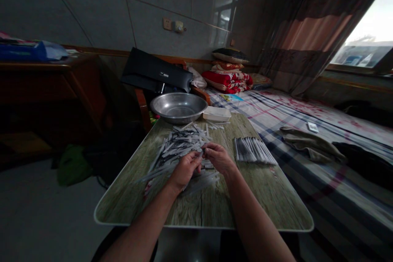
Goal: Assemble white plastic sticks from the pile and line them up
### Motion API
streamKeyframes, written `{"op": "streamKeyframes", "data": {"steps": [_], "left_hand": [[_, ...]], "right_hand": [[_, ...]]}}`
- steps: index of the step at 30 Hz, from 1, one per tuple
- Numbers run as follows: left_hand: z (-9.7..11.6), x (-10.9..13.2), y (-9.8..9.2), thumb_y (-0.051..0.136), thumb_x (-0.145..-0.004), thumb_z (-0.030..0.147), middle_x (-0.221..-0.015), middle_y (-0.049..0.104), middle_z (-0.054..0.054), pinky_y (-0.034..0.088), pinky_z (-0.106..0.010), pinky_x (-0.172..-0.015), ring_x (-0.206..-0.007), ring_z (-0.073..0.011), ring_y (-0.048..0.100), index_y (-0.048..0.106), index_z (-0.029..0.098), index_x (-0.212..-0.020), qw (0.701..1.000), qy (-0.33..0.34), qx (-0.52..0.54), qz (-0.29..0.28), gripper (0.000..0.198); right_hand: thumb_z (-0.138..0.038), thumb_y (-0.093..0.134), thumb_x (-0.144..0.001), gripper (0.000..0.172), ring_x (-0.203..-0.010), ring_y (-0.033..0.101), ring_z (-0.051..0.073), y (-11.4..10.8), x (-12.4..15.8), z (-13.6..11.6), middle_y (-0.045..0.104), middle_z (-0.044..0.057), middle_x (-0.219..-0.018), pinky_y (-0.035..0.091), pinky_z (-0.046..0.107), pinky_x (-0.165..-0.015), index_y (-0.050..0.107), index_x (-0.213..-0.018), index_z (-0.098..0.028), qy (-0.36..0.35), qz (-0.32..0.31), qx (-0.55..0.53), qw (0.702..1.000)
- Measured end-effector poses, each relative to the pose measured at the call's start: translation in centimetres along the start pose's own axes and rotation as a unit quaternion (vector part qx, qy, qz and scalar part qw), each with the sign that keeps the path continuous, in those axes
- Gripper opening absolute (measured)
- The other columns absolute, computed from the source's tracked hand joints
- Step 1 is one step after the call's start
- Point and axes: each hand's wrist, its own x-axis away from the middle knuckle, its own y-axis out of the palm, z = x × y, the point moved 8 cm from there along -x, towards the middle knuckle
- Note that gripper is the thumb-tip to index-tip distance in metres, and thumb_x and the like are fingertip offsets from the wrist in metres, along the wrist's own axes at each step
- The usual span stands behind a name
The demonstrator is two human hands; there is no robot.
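Note:
My left hand (186,168) and my right hand (218,157) meet over the middle of the wood-patterned table (264,196), fingers pinched close together. Between their fingertips is something small and pale, too blurred to name. Beneath and beyond the hands spreads a loose pile of thin whitish and dark sticks (181,141), like pen tubes or refills. To the right of my right hand lies a neat row of similar pale tubes (254,150) with dark ends, side by side. The part of the pile under my palms is hidden.
A wide metal basin (179,107) stands at the table's far edge, with a white plastic tray (216,114) beside it. A bed (294,110) with a checked cover adjoins on the right. A wooden desk (37,73) is at the left; a black monitor (156,71) leans behind the basin.

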Motion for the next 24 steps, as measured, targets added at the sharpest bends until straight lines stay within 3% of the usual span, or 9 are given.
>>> {"op": "streamKeyframes", "data": {"steps": [11,20,24], "left_hand": [[-0.1,0.1,-0.2,0.055,-0.082,0.044,-0.054,0.048,0.005,0.028,-0.025,-0.054,-0.05,-0.01,0.038,0.059,0.014,-0.095,0.999,0.001,-0.034,-0.01,0.033],[0.4,0.7,0.6,0.055,-0.084,0.037,-0.06,0.05,0.003,0.032,-0.025,-0.054,-0.054,-0.0122,0.043,0.061,0.016,-0.091,0.989,0.048,-0.134,-0.038,0.023],[0.1,0.5,0.4,0.052,-0.087,0.041,-0.057,0.046,0.005,0.031,-0.025,-0.053,-0.052,-0.0117,0.042,0.059,0.016,-0.091,0.991,0.04,-0.121,-0.031,0.027]], "right_hand": [[-0.038,0.078,-0.068,0.027,-0.059,0.052,0.01,0.2,-0.1,0.2,0.06,-0.001,-0.064,0.041,0.023,-0.061,0.064,-0.075,-0.016,-0.017,-0.024,0.087,0.996],[-0.055,0.064,-0.076,0.045,-0.043,0.029,0.006,0.1,0.2,0.4,0.038,-0.006,-0.045,0.021,0.022,-0.044,0.054,-0.056,-0.016,0.011,-0.048,0.265,0.963],[-0.061,0.055,-0.08,0.05,-0.04,0.028,0.006,-0.6,0.1,0.6,0.037,-0.006,-0.043,0.019,0.022,-0.041,0.052,-0.057,-0.017,0.013,-0.015,0.222,0.975]]}}
